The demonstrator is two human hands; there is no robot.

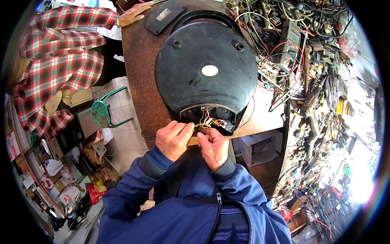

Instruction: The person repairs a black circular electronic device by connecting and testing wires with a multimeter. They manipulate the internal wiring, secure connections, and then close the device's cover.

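Observation:
A large round black plastic housing (205, 49) lies on the wooden table (138, 81), with an oval white sticker at its middle. At its front, an open compartment holds red and yellow wires (207, 122) and small connectors. My left hand (174, 138) is closed at the left of this opening, thumb and fingertips pinched at the ends of the wiring. My right hand (213, 148) is closed just right of it at the front edge, its fingertips nearly meeting the left ones. What exactly the fingertips grip is too small to make out.
A person in a checked shirt (61, 69) stands left, a hand (132, 14) on the table by a black plate (164, 16). A green stool (99, 114) is below. Tangled cables, tools and a meter (286, 46) crowd the right; a white box (260, 148) sits under the table.

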